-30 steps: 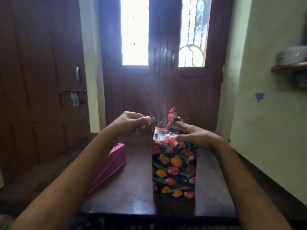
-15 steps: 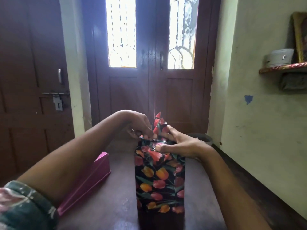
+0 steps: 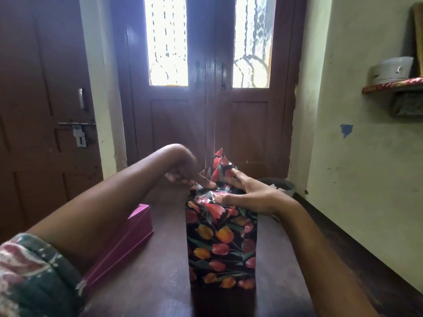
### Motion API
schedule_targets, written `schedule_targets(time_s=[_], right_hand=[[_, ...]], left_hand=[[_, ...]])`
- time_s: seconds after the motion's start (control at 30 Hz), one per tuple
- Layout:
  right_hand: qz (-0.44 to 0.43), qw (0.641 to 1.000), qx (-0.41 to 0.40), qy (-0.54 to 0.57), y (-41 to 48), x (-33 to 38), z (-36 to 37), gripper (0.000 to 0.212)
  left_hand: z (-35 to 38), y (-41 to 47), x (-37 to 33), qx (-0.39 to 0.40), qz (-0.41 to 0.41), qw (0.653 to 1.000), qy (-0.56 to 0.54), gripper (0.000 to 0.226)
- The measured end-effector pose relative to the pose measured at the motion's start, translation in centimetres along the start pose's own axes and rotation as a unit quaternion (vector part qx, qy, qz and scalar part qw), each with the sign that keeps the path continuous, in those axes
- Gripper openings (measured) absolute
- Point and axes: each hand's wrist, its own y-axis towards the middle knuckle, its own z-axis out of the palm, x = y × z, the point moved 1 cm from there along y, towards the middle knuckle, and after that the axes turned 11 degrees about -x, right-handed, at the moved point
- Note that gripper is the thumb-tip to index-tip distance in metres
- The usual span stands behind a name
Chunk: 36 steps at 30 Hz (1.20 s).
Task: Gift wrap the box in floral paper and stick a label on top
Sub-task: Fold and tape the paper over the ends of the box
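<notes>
both hands on box (image 3: 220,243) top | left hand (image 3: 187,172) fingertip presses paper fold | right hand (image 3: 249,194) spread flat, holding flap | box upright on bench (image 3: 151,275)

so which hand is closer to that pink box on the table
Left. The left hand is over the wrapped box's top left edge, on the side facing the pink box. The right hand rests on the top's right side, farther away.

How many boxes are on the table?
2: the wrapped box stands upright in the middle under both hands, and a pink box lies to its left. Arms may hide others.
</notes>
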Motion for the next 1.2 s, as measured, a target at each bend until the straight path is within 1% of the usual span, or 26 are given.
schedule_targets(time_s=[0.07, 0.13, 0.2, 0.27, 0.3, 0.33, 0.4, 0.43, 0.47, 0.5, 0.53, 0.57, 0.63, 0.67, 0.7, 0.73, 0.77, 0.8, 0.87, 0.9, 0.93, 0.97, 1.03, 1.07, 1.13, 1.2], right_hand=[[0.0, 1.0, 0.006, -0.003, 0.0, 0.2, 0.0, 0.099], [-0.003, 1.0, 0.009, -0.008, 0.0, 0.3, 0.0, 0.1], [-0.004, 1.0, 0.008, -0.006, 0.1, 0.2, 0.0, 0.099], [-0.008, 1.0, 0.009, 0.0, 0.2, 0.1, 0.0, 0.098], [-0.009, 1.0, 0.011, 0.003, 0.2, 0.1, -0.1, 0.098], [-0.01, 1.0, 0.012, 0.007, 0.3, 0.1, 0.0, 0.097], [-0.013, 1.0, 0.012, 0.008, 0.3, -0.1, 0.0, 0.093], [-0.017, 1.0, 0.012, 0.008, 0.2, -0.1, -0.1, 0.091], [-0.021, 1.0, 0.012, 0.008, 0.2, -0.2, -0.1, 0.09], [-0.023, 1.0, 0.015, 0.01, 0.2, -0.2, 0.0, 0.089], [-0.024, 0.999, 0.016, 0.014, 0.3, -0.3, 0.0, 0.089], [-0.026, 0.999, 0.015, 0.023, 0.3, -0.2, 0.0, 0.089], [-0.032, 0.999, 0.016, 0.039, 0.4, -0.3, 0.1, 0.096], [-0.037, 0.998, 0.017, 0.043, 0.5, -0.4, 0.1, 0.101], [-0.04, 0.998, 0.017, 0.039, 0.7, -0.5, 0.1, 0.104], [-0.043, 0.998, 0.017, 0.039, 0.6, -0.5, 0.1, 0.102], [-0.043, 0.998, 0.014, 0.046, 0.8, -0.6, 0.1, 0.097], [-0.042, 0.997, 0.006, 0.066, 0.8, -0.7, 0.1, 0.086], [-0.035, 0.99, -0.027, 0.132, 0.6, -0.8, 0.1, 0.056], [-0.038, 0.983, -0.048, 0.172, 0.4, -0.9, 0.2, 0.041], [-0.047, 0.977, -0.074, 0.194, 0.0, -1.0, 0.3, 0.032], [-0.065, 0.973, -0.104, 0.197, -0.4, -1.1, 0.3, 0.031], [-0.109, 0.964, -0.158, 0.186, -1.3, -1.6, 0.4, 0.043], [-0.135, 0.959, -0.17, 0.184, -2.1, -1.5, 0.3, 0.051], [-0.185, 0.963, -0.15, 0.129, -3.2, -2.1, 0.0, 0.062], [-0.2, 0.971, -0.128, 0.012, -3.9, -2.7, 0.3, 0.066]], left_hand=[[1.5, -0.1, 1.8, 0.026, -0.015, 0.99, -0.138, 0.056], [2.8, -0.5, 3.1, 0.052, -0.013, 0.955, -0.291, 0.047], [3.3, -0.7, 4.0, 0.031, 0.009, 0.922, -0.386, 0.04], [2.9, -1.1, 4.0, -0.006, 0.038, 0.897, -0.44, 0.031], [2.5, -1.5, 3.6, -0.008, 0.054, 0.889, -0.454, 0.03], [2.3, -1.8, 2.9, -0.005, 0.067, 0.893, -0.445, 0.032], [2.1, -2.5, 1.5, -0.038, 0.073, 0.933, -0.35, 0.035], [2.1, -2.6, 1.0, -0.058, 0.07, 0.946, -0.31, 0.032], [2.2, -2.5, 0.9, -0.06, 0.067, 0.95, -0.299, 0.026], [2.5, -2.6, 1.0, -0.05, 0.062, 0.946, -0.315, 0.021], [2.7, -2.4, 1.4, -0.039, 0.054, 0.933, -0.353, 0.02], [3.1, -2.4, 1.9, -0.032, 0.041, 0.906, -0.419, 0.019], [3.7, -2.7, 3.0, -0.043, 0.017, 0.827, -0.561, 0.013], [3.7, -3.0, 3.6, -0.07, 0.028, 0.805, -0.589, 0.011], [3.7, -3.3, 4.0, -0.104, 0.053, 0.805, -0.582, 0.011], [3.6, -3.8, 4.3, -0.13, 0.093, 0.813, -0.56, 0.013], [3.5, -4.5, 4.3, -0.135, 0.144, 0.821, -0.536, 0.015], [3.4, -5.1, 4.2, -0.114, 0.2, 0.826, -0.514, 0.018], [3.5, -6.4, 4.1, -0.042, 0.286, 0.841, -0.458, 0.028], [3.8, -6.8, 4.0, -0.017, 0.308, 0.851, -0.425, 0.035], [4.1, -6.9, 4.0, -0.002, 0.313, 0.859, -0.405, 0.042], [4.3, -7.0, 4.0, 0.004, 0.308, 0.863, -0.401, 0.048], [4.7, -7.2, 3.9, -0.014, 0.299, 0.864, -0.404, 0.055], [4.9, -7.3, 3.8, -0.031, 0.306, 0.863, -0.401, 0.056], [5.2, -7.4, 3.5, -0.072, 0.327, 0.857, -0.391, 0.061], [5.5, -7.6, 3.3, -0.11, 0.345, 0.855, -0.373, 0.067]])
